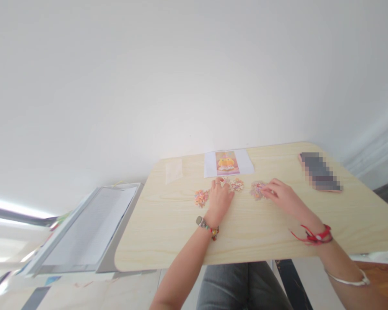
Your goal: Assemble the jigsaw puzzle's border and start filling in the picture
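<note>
From the head view, the person sits at a pale wooden table (168,232) set against a white wall. The left hand (220,199) lies palm down on the tabletop, fingers relaxed and reaching toward 12 o'clock, its fingertips touching the middle pile of puzzle pieces (235,184); it grips nothing that can be seen. A second small heap of pieces (201,198) sits just beside that hand, at its 9 o'clock. The right hand (283,197) rests low on the table with fingers pointing to 9 o'clock, their tips on a pinkish cluster of pieces (256,190); it may be pinching one piece, but at this size it is too small to tell. At 12 o'clock from the hands, near the wall, lies a reference picture (228,162) on a white sheet. A clear plastic bag (173,171) is at 10 o'clock, and a blurred dark phone (320,171) lies at 2 o'clock, well apart from the piles.

The risks look modest: a sweeping motion of either palm could scatter the loose pieces or mix the three heaps, and a piece pushed outward could slide toward the near edge and drop to the floor.
</note>
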Tool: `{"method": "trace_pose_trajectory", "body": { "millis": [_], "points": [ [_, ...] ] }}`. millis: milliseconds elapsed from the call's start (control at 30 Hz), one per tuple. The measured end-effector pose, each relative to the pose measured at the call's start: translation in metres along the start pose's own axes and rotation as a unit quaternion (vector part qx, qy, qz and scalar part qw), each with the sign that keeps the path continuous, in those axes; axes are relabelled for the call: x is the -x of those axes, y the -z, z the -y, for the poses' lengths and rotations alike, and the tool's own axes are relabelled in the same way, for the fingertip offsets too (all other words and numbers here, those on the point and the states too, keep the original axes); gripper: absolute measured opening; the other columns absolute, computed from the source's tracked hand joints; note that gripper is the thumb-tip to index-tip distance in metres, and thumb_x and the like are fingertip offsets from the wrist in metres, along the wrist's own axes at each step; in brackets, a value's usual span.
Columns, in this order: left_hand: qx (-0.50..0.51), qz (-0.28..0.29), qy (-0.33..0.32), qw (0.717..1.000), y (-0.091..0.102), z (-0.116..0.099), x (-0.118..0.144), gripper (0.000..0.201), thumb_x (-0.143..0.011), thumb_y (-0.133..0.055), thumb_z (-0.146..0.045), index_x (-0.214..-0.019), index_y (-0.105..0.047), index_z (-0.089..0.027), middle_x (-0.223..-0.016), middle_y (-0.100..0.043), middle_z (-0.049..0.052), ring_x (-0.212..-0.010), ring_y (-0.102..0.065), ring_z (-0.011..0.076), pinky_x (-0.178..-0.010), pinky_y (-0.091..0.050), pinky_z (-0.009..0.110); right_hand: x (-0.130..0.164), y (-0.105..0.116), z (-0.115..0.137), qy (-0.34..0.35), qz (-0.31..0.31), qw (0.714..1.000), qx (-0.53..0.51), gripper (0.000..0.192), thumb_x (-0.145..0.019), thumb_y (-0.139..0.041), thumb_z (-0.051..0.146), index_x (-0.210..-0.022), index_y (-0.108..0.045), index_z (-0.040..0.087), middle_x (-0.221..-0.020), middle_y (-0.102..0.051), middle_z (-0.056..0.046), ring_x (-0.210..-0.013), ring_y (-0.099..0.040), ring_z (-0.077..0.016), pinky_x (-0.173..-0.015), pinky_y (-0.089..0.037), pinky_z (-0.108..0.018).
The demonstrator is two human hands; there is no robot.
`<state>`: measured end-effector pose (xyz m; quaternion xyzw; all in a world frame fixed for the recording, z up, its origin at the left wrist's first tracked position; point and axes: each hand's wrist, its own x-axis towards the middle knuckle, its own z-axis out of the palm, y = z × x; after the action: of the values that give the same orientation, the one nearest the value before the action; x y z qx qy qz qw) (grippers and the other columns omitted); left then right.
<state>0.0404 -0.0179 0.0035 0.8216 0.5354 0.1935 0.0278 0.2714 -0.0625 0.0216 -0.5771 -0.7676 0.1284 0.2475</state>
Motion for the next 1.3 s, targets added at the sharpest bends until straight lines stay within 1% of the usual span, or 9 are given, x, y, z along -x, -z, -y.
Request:
{"method": "trace_pose_trajectory", "body": {
  "millis": [167, 400, 633, 800, 933, 1033, 1133, 1200, 1300],
  "points": [
    [0.016, -0.003, -0.002, 1.0, -0.001, 0.003, 0.0, 0.008, -0.078, -0.058, -0.019, -0.083, -0.062, -0.015, -0.106, -0.05, 0.012, -0.103, -0.044, 0.0251, -0.09, -0.042, 0.041, -0.027, -0.018, 0.034, 0.057, 0.044, 0.997, 0.006, 0.021, -0.087, -0.044, 0.022, -0.082, -0.064, 0.019, -0.087, -0.057, -0.006, -0.078, -0.057, -0.0171, -0.073, -0.044, -0.029],
    [0.044, -0.031, 0.004, 0.999, 0.009, 0.005, 0.003, 0.009, -0.08, -0.056, -0.014, -0.079, -0.064, -0.017, -0.103, -0.052, 0.01, -0.103, -0.047, 0.0235, -0.088, -0.043, 0.039, -0.051, -0.04, 0.043, 0.091, 0.075, 0.993, 0.011, 0.016, -0.085, -0.047, 0.018, -0.089, -0.063, 0.019, -0.093, -0.057, -0.006, -0.082, -0.057, -0.0172, -0.075, -0.044, -0.03],
    [0.182, -0.054, 0.088, 0.978, 0.02, 0.014, -0.005, 0.009, -0.077, -0.059, -0.014, -0.073, -0.066, -0.016, -0.088, -0.059, 0.007, -0.092, -0.056, 0.0194, -0.087, -0.044, 0.037, -0.055, -0.052, 0.056, 0.078, 0.015, 0.997, -0.014, 0.013, -0.085, -0.051, 0.022, -0.091, -0.062, 0.019, -0.095, -0.057, -0.007, -0.086, -0.058, -0.0189, -0.078, -0.046, -0.033],
    [0.263, -0.026, 0.119, 0.957, 0.027, 0.019, -0.009, 0.009, -0.076, -0.06, -0.014, -0.071, -0.066, -0.016, -0.084, -0.064, 0.004, -0.09, -0.059, 0.0171, -0.087, -0.044, 0.033, -0.055, -0.053, 0.057, 0.082, -0.04, 0.995, -0.049, 0.016, -0.087, -0.048, 0.023, -0.086, -0.063, 0.02, -0.088, -0.058, -0.006, -0.082, -0.059, -0.0185, -0.075, -0.047, -0.033],
    [0.296, 0.001, 0.119, 0.948, 0.034, 0.021, -0.005, 0.012, -0.078, -0.057, -0.015, -0.074, -0.068, -0.017, -0.085, -0.065, 0.003, -0.09, -0.059, 0.0168, -0.084, -0.045, 0.031, -0.054, -0.052, 0.061, 0.085, -0.041, 0.994, -0.058, 0.018, -0.088, -0.046, 0.024, -0.087, -0.063, 0.019, -0.086, -0.058, -0.006, -0.082, -0.059, -0.0182, -0.076, -0.047, -0.032],
    [0.248, -0.012, 0.115, 0.962, 0.044, 0.027, 0.006, 0.012, -0.078, -0.057, -0.015, -0.075, -0.068, -0.016, -0.088, -0.062, 0.007, -0.093, -0.057, 0.0189, -0.085, -0.045, 0.032, -0.057, -0.052, 0.069, 0.115, -0.016, 0.992, -0.046, 0.018, -0.089, -0.045, 0.024, -0.089, -0.062, 0.019, -0.091, -0.058, -0.007, -0.085, -0.058, -0.0182, -0.076, -0.047, -0.032],
    [0.144, -0.073, 0.141, 0.977, 0.054, 0.038, 0.027, 0.011, -0.077, -0.058, -0.015, -0.079, -0.068, -0.015, -0.095, -0.058, 0.011, -0.099, -0.054, 0.0233, -0.09, -0.042, 0.039, -0.064, -0.058, 0.082, 0.144, 0.018, 0.989, -0.022, 0.018, -0.089, -0.045, 0.022, -0.087, -0.062, 0.019, -0.093, -0.058, -0.007, -0.084, -0.058, -0.0176, -0.074, -0.046, -0.031],
    [0.093, -0.109, 0.166, 0.976, 0.059, 0.048, 0.043, 0.012, -0.078, -0.058, -0.019, -0.084, -0.068, -0.016, -0.102, -0.054, 0.012, -0.098, -0.053, 0.025, -0.089, -0.042, 0.043, -0.071, -0.065, 0.093, 0.154, 0.044, 0.987, -0.001, 0.019, -0.089, -0.045, 0.021, -0.084, -0.063, 0.018, -0.091, -0.058, -0.007, -0.08, -0.058, -0.0171, -0.071, -0.046, -0.03],
    [0.046, -0.123, 0.185, 0.974, 0.06, 0.06, 0.064, 0.013, -0.08, -0.057, -0.021, -0.087, -0.067, -0.016, -0.103, -0.052, 0.013, -0.097, -0.052, 0.026, -0.09, -0.041, 0.047, -0.081, -0.079, 0.107, 0.173, 0.081, 0.981, 0.018, 0.019, -0.088, -0.046, 0.02, -0.082, -0.063, 0.016, -0.089, -0.058, -0.007, -0.075, -0.057, -0.0162, -0.067, -0.044, -0.028]
  ]
}}
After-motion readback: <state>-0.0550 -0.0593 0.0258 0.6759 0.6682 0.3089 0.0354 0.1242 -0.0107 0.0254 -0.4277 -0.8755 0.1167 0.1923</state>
